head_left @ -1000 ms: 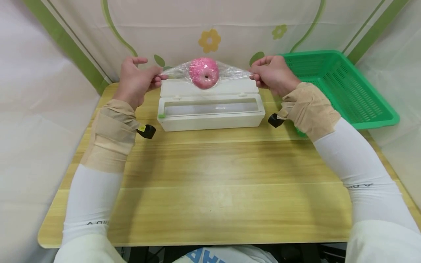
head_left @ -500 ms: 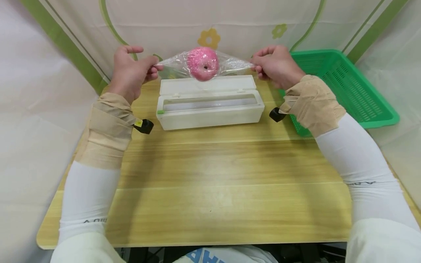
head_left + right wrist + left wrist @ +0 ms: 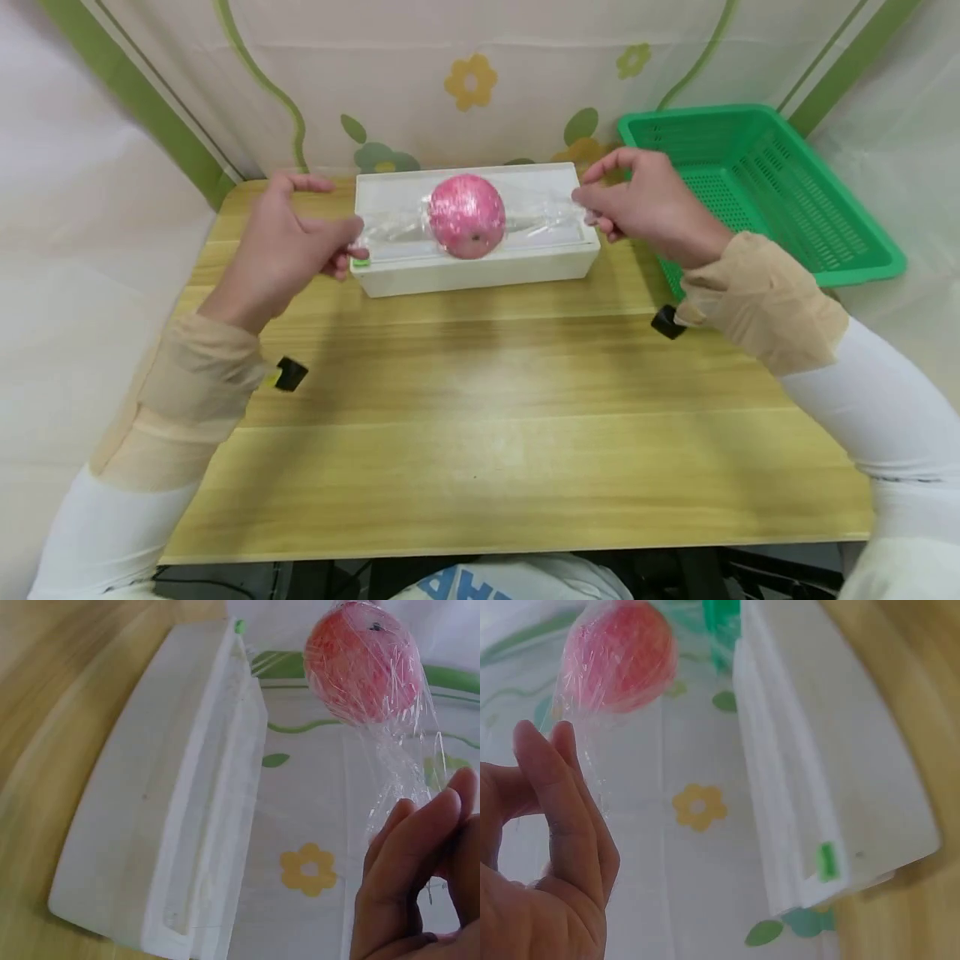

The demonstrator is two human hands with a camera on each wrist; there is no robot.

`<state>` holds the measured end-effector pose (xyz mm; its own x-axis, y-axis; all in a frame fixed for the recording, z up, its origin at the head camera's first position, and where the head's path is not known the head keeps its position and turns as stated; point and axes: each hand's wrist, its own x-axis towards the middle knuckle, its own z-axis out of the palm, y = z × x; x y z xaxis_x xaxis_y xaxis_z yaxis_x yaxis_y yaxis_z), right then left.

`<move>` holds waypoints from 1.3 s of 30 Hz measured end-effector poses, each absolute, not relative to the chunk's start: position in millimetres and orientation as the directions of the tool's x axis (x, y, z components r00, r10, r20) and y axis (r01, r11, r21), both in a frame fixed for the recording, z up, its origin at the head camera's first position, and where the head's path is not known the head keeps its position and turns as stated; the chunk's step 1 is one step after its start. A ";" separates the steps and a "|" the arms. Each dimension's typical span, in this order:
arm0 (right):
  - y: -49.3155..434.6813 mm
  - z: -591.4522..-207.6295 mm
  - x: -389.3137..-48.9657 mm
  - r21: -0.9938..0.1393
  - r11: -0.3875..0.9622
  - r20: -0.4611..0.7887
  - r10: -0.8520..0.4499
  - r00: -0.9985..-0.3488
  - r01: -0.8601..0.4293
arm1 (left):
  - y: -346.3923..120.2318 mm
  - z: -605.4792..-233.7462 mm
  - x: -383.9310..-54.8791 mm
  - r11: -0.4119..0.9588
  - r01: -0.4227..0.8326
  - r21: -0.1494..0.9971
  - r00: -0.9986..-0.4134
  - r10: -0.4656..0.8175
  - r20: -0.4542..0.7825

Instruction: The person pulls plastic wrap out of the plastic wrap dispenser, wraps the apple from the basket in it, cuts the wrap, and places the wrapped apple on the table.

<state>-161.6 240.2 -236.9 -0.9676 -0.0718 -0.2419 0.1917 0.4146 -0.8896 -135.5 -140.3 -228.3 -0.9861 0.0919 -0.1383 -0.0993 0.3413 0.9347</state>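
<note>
A pinkish-red apple [image 3: 467, 215] wrapped in clear plastic wrap [image 3: 542, 215] hangs between my two hands, overlapping the white box in the head view. The wrap is twisted into a tail on each side. My left hand [image 3: 283, 250] pinches the left tail between thumb and fingers, index finger lifted. On the other side, my right hand [image 3: 654, 204] pinches the right tail the same way. The right wrist view shows the apple [image 3: 365, 664] above the fingertips, its film wrinkled. Behind and below it stands a long white wrap dispenser box [image 3: 480, 280], lid tipped back.
A green plastic basket [image 3: 813, 187] stands at the back right, beside my right forearm. The wooden table [image 3: 480, 417] stretches toward me. A flower-printed white curtain [image 3: 525, 58] hangs behind the box. Small black wrist cameras stick out near both wrists.
Both hands have brought the wrapped apple down and nearer me after a slight lift, so it now covers part of the box. Both grips on the wrap tails stay.
</note>
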 end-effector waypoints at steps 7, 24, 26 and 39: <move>237.7 -276.9 -120.7 -0.845 0.534 -0.116 -0.116 -0.986 0.036 | -148.7 -272.4 -97.3 0.414 -0.061 0.908 -0.962 0.218 -0.164; 236.5 -357.9 -101.2 -0.724 0.688 -0.123 -0.208 -0.970 -0.056 | -158.4 -352.2 -92.5 0.518 -0.175 0.837 -0.897 0.268 -0.353; 237.5 -361.2 -102.7 -0.686 0.726 -0.141 -0.202 -0.969 -0.052 | -159.3 -358.0 -93.9 0.545 -0.156 0.824 -0.891 0.281 -0.355; 241.5 -330.1 -114.6 -0.343 0.931 -0.194 -0.203 -0.960 -0.127 | -179.7 -342.1 -97.4 0.823 0.057 0.565 -0.940 0.235 -0.248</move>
<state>-114.6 241.5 -330.1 -0.9599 -0.2026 -0.1936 -0.1272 0.9307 -0.3431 -97.4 -179.7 -342.1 -0.9398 0.2354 -0.2476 0.0574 0.8232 0.5648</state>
